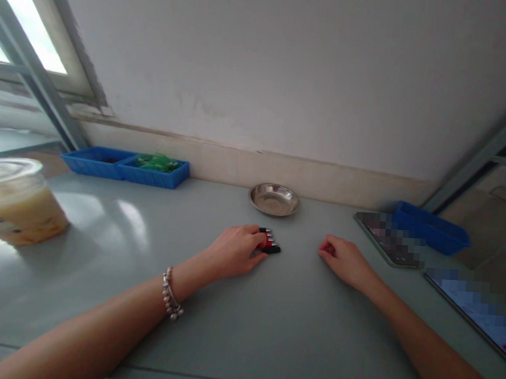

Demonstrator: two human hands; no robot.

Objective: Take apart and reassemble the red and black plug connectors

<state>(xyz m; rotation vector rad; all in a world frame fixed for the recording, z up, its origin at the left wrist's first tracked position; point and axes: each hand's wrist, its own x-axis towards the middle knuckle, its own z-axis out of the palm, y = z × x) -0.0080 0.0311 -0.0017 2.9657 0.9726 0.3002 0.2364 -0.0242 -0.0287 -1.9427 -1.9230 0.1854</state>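
Note:
My left hand [238,250], with a beaded bracelet [170,296] at the wrist, is closed around a small bundle of pens [270,243]. Black, red and silvery parts of the bundle stick out to the right of the fingers, low over the grey table [270,328]. To the right, my right hand [341,259] rests on the table with its fingers curled in; nothing shows in it. A round metal dish [274,200] lies behind the two hands, near the wall, touched by neither.
Blue trays [153,176], one holding green material, stand at the back left. A lidded plastic tub [18,204] is at far left. On the right are a phone [387,239], another blue tray [431,226] and a larger screen device [472,309].

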